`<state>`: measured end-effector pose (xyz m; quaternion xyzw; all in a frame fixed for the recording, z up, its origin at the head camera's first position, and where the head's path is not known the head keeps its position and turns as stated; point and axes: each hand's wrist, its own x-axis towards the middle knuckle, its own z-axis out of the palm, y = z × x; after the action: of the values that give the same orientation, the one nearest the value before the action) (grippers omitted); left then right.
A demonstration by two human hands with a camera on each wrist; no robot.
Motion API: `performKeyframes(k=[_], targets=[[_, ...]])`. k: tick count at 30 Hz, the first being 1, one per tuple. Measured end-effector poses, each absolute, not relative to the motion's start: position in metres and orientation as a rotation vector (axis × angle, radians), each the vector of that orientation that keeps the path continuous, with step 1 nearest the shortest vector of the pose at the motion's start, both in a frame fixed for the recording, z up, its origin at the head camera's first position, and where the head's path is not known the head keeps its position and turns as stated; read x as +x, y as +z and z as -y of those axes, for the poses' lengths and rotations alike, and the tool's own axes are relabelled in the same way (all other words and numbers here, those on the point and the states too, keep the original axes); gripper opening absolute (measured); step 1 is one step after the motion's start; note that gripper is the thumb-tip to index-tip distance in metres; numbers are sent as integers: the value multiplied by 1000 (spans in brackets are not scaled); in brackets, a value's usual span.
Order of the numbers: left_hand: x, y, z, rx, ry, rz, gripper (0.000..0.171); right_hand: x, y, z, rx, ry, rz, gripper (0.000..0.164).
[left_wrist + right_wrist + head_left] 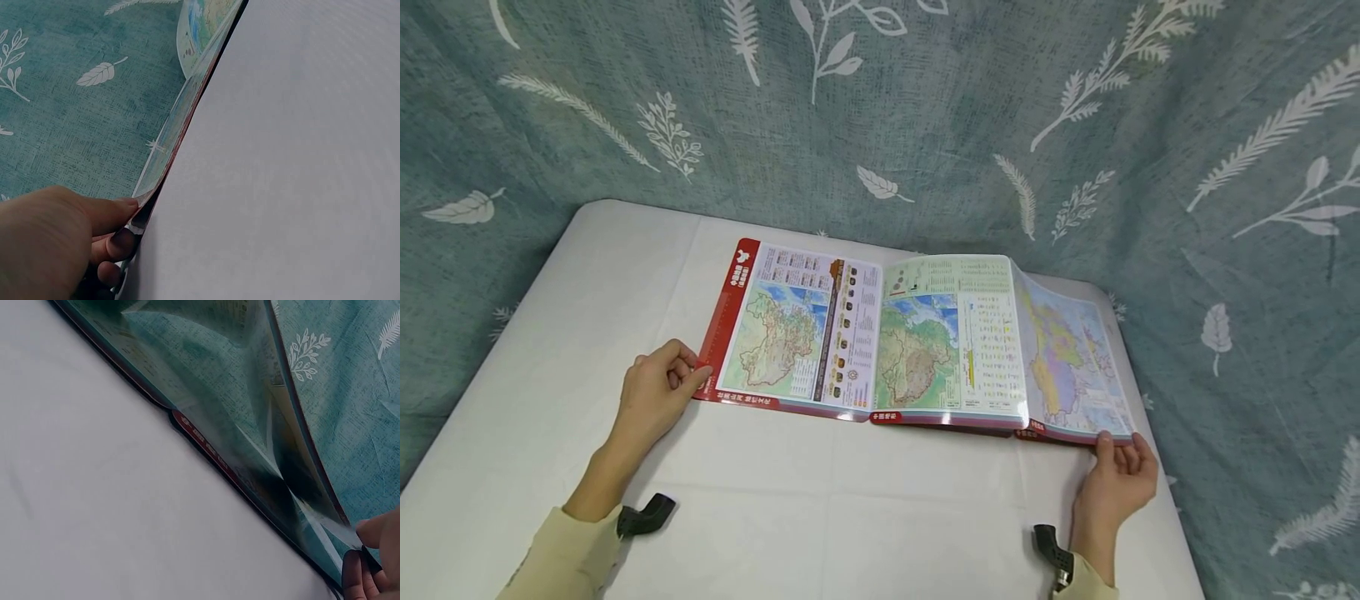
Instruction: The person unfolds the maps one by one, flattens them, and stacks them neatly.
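A glossy folding map (917, 358) stretches across the white table in the head view, its panels opened side by side. The left panel has a red strip along its outer edge, and the right panel lifts and tilts. My left hand (658, 387) pinches the lower left corner between thumb and fingers. At the other end, my right hand (1116, 482) grips the lower right corner, thumb on top. In the left wrist view the map (167, 156) shows nearly edge-on. The right wrist view shows two layers of the map (212, 453) standing apart, with glare on them.
A white cloth covers the table (820, 517). Behind and to the right hangs a teal leaf-patterned curtain (940, 125). A black wrist device (647, 515) sits at the left cuff, and another black device (1051, 546) at the right cuff.
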<state>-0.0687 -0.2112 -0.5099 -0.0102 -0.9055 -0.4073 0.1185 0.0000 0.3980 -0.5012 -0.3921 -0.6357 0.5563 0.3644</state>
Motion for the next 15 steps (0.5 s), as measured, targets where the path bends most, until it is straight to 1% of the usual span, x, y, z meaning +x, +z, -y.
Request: performKeyframes(k=[7,15], targets=[[-70,-510,211,-29,-1192,2641,20,2,-501,-404,-1098,1317,1734,52],[-68,-511,212,-36,-1198,2636,21,6,-500,-408,-1115,1269,1726,55]])
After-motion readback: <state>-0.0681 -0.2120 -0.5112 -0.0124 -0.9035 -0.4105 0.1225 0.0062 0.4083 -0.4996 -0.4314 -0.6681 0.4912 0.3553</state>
